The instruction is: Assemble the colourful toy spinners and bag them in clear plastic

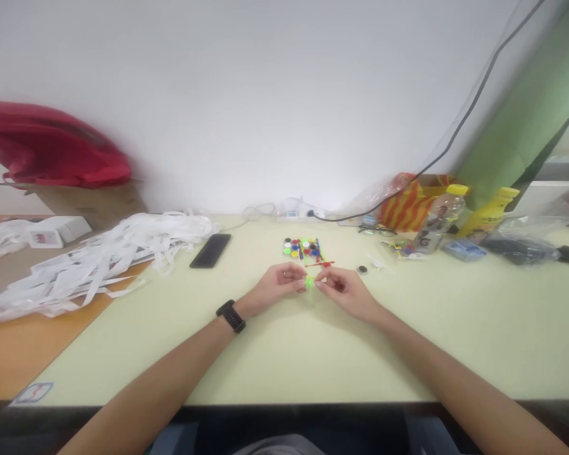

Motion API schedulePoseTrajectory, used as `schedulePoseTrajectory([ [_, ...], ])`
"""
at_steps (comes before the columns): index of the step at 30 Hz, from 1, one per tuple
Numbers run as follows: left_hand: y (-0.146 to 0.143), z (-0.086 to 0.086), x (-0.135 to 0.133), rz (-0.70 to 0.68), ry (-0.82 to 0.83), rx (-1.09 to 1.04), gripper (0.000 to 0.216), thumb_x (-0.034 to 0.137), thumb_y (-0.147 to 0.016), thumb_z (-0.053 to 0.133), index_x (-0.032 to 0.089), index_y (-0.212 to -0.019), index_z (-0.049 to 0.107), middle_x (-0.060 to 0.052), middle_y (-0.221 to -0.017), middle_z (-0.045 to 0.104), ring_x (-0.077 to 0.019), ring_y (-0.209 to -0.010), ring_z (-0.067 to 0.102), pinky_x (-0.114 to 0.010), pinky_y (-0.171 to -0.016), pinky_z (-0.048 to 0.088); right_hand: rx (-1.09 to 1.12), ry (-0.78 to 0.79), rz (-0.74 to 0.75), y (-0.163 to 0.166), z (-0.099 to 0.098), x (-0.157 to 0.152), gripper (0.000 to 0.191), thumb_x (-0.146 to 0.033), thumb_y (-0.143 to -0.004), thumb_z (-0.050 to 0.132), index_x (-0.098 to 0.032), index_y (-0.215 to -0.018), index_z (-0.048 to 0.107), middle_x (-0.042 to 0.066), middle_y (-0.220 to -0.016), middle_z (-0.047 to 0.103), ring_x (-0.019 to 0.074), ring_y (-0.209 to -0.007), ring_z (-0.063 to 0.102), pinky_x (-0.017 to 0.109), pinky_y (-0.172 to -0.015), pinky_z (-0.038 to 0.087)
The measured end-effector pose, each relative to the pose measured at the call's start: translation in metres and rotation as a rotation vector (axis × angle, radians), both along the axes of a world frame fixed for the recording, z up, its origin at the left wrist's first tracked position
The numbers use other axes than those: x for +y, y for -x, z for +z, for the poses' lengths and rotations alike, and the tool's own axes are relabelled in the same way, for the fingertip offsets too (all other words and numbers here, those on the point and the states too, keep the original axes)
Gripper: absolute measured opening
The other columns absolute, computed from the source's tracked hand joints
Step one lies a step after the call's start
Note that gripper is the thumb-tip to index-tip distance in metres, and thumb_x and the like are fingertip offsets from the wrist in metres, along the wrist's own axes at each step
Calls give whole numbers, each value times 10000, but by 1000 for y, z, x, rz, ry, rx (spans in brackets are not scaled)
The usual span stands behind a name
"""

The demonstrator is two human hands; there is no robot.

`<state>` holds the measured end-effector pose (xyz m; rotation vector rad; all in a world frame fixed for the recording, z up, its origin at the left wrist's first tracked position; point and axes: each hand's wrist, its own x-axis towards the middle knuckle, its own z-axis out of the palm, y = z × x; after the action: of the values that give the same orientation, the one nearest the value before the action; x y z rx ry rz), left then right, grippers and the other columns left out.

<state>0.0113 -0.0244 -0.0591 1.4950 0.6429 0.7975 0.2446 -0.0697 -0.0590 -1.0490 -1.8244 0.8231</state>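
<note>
Between my two hands is a small bright green plastic piece (309,282), pinched at both sides just above the table. My left hand (279,285), with a ring on one finger and a black watch (231,316) at the wrist, grips its left side. On the right side, the fingertips of my right hand (347,291) are closed on it too. Its exact shape is too small to make out. Just beyond my fingers lies a thin red pointed piece (326,264). Behind that sits a cluster of small round coloured pieces (308,245), in white, green, yellow, red and blue.
A black phone (210,251) lies left of the cluster, near a heap of white strips (104,253). To the right are a small black disc (362,270), more coloured pieces (402,249), a clear bottle (440,218) and a yellow bottle (490,215). A power strip (294,210) stands by the wall.
</note>
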Motion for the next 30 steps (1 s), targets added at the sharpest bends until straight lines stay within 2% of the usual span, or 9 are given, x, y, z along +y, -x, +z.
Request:
schedulePoseTrajectory([
  [4,-1,2,-1,3,3,7,328,370,-851,820,158,-1070,700,-76,-1024,715,-177,-902,691,-340,-885,553,-15,-6,-3,0,-2,-1,198,-365,-934,610,-182,-912,681,-77,-555,339,108,-500,311,258,-502,253],
  [12,-2,5,-3,8,4,20,355,394,-823,840,157,-1050,704,-80,-1020,717,-188,-915,694,-364,-913,549,-119,-146,-130,-1,-10,1,165,-328,-902,642,-203,-808,589,-87,-553,349,99,-496,331,249,-526,292],
  [30,-2,5,-4,-1,-17,61,358,394,-825,837,156,-1056,702,-91,-1031,715,-198,-952,683,-349,-893,550,-164,-156,-143,0,-11,0,196,-346,-887,648,-215,-763,571,-80,-528,366,107,-488,332,255,-523,294],
])
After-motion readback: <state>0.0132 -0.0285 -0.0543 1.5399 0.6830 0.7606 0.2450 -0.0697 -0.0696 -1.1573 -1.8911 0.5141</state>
